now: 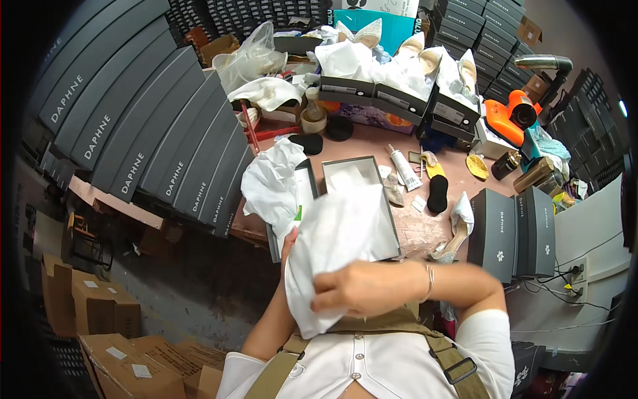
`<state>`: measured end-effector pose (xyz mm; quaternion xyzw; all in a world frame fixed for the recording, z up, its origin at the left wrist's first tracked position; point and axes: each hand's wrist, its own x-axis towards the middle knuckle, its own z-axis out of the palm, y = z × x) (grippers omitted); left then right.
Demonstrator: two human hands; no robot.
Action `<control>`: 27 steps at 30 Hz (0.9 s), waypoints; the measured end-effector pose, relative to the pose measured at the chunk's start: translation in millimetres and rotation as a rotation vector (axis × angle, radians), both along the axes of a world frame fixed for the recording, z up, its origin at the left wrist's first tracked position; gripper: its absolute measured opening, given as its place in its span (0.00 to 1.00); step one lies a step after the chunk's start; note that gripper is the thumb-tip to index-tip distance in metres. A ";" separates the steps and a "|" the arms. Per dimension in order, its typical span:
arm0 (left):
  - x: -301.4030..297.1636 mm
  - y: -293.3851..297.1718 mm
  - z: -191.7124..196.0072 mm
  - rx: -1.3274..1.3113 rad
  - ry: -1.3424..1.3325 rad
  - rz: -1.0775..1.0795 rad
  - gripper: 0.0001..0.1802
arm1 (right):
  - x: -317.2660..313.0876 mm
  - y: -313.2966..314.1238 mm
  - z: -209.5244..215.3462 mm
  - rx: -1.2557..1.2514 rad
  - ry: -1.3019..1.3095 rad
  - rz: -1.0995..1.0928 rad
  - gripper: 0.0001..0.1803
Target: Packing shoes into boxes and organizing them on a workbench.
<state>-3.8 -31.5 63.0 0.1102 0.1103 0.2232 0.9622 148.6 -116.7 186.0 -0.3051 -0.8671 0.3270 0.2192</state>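
Left of the frame: closed dark grey shoe boxes stand stacked in a leaning row. These appear complete on the outside; their contents cannot be checked.

Left of centre: crumpled white tissue paper rests over a narrow grey-edged tray. The left hand is mostly hidden behind a white tissue sheet, with only part showing at the sheet's left edge; its grip cannot be determined.

Centre: the tissue sheet, blurred, hangs partly over an open shoe box. Pale lining paper shows inside the uncovered end; no shoe is visible in that part. The right hand, at lower centre, has its fingers curled against the sheet. Blur prevents confirming a closed pinch.

Upper centre: three open shoe boxes hold white paper and pale pointed shoes. These are filled but remain uncovered.

Right of centre: a white tube and a black oval pad lie on the table. Below them, a pale high-heeled shoe with white paper at one end lies outside any box. It is judged not yet packed.

Right: two closed dark grey boxes stand upright.
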 end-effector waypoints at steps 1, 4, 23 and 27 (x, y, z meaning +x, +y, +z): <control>1.4 1.6 0.1 0.093 0.113 0.055 0.40 | 5.9 -11.9 -6.3 -0.137 -0.032 -0.062 0.15; -1.4 -8.2 4.8 0.075 0.052 0.153 0.36 | 42.3 -39.8 -83.5 -0.533 0.518 -0.524 0.10; 167.1 81.1 -121.2 2.672 0.504 -0.328 0.24 | 135.0 -130.7 -163.9 -0.202 1.789 -1.299 0.29; 146.0 124.5 -41.0 2.420 0.572 0.486 0.14 | 140.3 -104.8 -169.2 -0.141 1.806 -1.217 0.28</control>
